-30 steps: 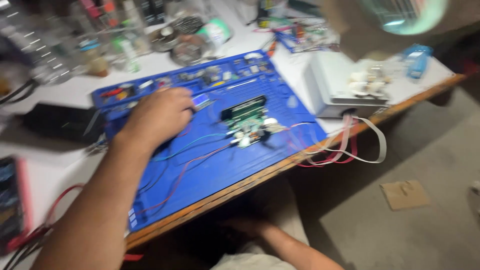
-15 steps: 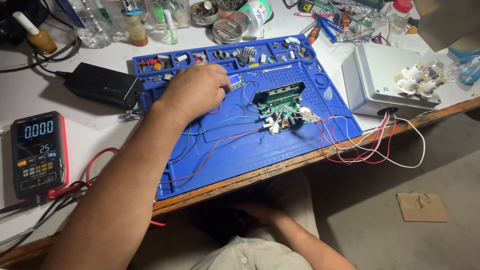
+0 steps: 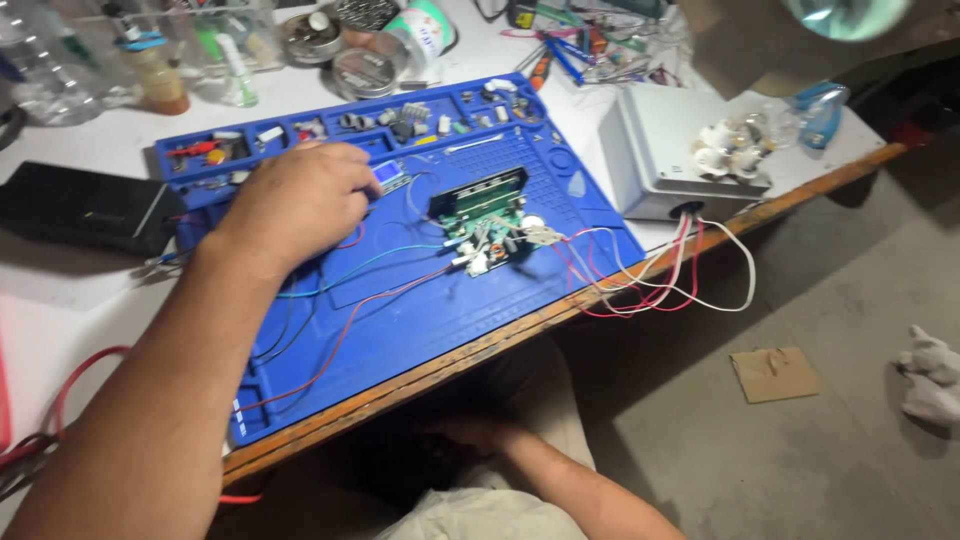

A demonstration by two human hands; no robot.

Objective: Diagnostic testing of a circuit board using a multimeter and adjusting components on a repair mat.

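Note:
My left hand rests knuckles-up on the blue work mat, fingertips at a small blue module; whether it grips the module is hidden. Just right of it lies a green circuit board with red, blue and white wires running off it. My right hand is down below the table edge, in shadow near my lap, and its fingers are hard to make out.
A white box with white bulb sockets stands at the right of the table. A black adapter lies left. Jars, bottles and tins crowd the back. Small parts fill the mat's tray slots. Cardboard scrap on the floor.
The view has swung to the right and down, so the multimeter at the left has left the frame. My left hand stays at the same spot on the mat.

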